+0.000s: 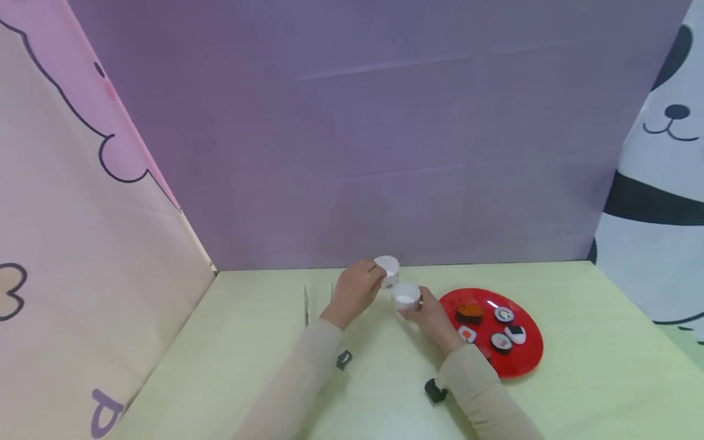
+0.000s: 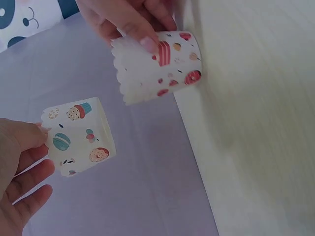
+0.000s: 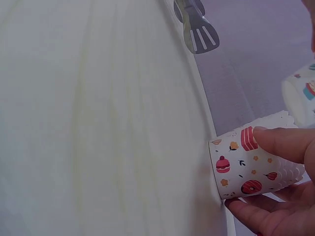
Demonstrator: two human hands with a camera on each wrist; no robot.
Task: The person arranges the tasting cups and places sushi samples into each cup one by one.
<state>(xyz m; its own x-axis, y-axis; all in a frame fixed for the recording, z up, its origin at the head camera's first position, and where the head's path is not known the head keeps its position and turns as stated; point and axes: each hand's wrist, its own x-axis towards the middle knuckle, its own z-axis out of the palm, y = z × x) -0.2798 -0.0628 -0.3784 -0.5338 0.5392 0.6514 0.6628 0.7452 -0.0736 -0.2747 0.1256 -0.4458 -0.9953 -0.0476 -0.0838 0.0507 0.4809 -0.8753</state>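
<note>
My left hand point(image 1: 359, 288) pinches a white paper baking cup point(image 2: 81, 137) by its scalloped rim between thumb and fingertips. Teal and red cupcake and macaron prints cover that cup, and its base faces the other one. In my right hand point(image 1: 431, 316) is a second paper baking cup point(image 3: 248, 162), printed with red and orange sweets. Thumb and fingers grip its sides, and layered scalloped edges show at its mouth. In the head view the left cup is held slightly higher and farther back, its lower edge close over the right cup's opening.
To the right lies a red plate point(image 1: 529, 360) bearing several sushi pieces point(image 1: 501, 342). A slotted metal utensil point(image 3: 202, 37) appears at the top of the right wrist view. Purple cloth point(image 1: 341, 134) hangs behind the pale table point(image 1: 231, 354), with printed panels on both sides.
</note>
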